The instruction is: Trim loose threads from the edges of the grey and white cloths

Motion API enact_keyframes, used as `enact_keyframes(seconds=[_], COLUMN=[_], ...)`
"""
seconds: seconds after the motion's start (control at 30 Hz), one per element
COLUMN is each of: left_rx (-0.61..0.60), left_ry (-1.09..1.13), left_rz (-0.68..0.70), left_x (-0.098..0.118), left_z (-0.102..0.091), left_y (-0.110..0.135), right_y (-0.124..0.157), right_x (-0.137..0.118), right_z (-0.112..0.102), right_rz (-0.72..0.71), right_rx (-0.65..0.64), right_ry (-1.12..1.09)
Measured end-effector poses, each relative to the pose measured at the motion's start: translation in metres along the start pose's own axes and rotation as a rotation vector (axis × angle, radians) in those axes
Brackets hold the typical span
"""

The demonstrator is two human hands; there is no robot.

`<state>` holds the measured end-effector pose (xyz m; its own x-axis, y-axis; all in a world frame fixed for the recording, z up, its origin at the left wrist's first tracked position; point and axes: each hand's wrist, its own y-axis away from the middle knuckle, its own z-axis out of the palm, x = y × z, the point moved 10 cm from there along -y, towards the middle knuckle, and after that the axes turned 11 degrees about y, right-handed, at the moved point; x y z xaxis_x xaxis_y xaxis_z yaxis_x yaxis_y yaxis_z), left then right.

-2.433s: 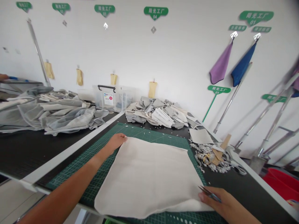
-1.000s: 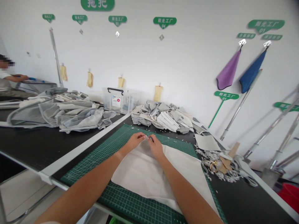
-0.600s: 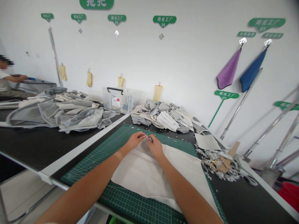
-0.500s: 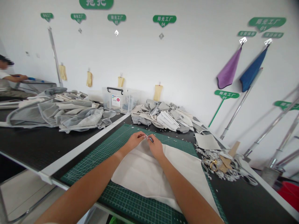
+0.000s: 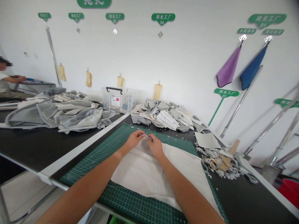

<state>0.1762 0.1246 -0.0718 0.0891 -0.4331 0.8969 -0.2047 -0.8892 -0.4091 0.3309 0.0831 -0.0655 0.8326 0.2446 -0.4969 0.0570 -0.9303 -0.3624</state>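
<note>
A cream cloth (image 5: pixel 144 174) lies flat on a green cutting mat (image 5: pixel 109 149). Both hands meet at the cloth's far corner. My left hand (image 5: pixel 134 140) pinches that corner between thumb and fingers. My right hand (image 5: pixel 155 146) is closed on small thread snips (image 5: pixel 150 139), whose tip sits right at the pinched corner.
A heap of grey and cream cloth pieces (image 5: pixel 163 116) lies behind the mat. A clear plastic box (image 5: pixel 118 99) stands beyond it. Larger grey fabric (image 5: pixel 58 113) covers the left table. Scraps and gold scissors (image 5: pixel 213 161) lie at the right. Another person (image 5: pixel 7 82) sits far left.
At first my hands lay on opposite corners of the cloth; since then both have come together at its far corner and stayed there. The view shifted slightly.
</note>
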Motion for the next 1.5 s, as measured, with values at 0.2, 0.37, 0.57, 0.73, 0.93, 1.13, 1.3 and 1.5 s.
enact_keyframes(seconds=[0.2,0.37,0.57,0.73,0.93,1.13,1.3,1.5], left_rx=[0.015,-0.029,-0.039,-0.048,-0.062,-0.075,-0.078,-0.061], left_ry=[-0.026,-0.032,-0.038,-0.062,-0.083,-0.091,-0.097,-0.071], left_rz=[0.002,-0.002,-0.014,-0.009,0.007,0.007,0.014,-0.024], left_x=[0.0,0.001,0.006,0.01,0.011,0.013,0.01,0.007], left_z=[-0.002,0.005,0.006,0.007,0.009,0.011,0.012,0.01], left_y=[-0.002,0.001,0.006,0.007,0.006,0.006,0.007,0.006], right_y=[-0.001,0.001,0.001,0.001,0.002,0.001,0.002,0.002], right_x=[0.002,0.0,0.0,0.0,-0.001,-0.001,-0.001,0.0], right_z=[0.002,0.001,0.001,0.001,0.001,0.002,0.002,0.0], right_rz=[-0.005,-0.02,-0.024,-0.027,-0.032,-0.031,-0.031,-0.013], right_rx=[0.011,0.024,0.026,0.02,0.018,0.013,0.012,0.028], right_ry=[-0.008,-0.016,-0.016,-0.006,0.006,0.018,0.014,-0.014])
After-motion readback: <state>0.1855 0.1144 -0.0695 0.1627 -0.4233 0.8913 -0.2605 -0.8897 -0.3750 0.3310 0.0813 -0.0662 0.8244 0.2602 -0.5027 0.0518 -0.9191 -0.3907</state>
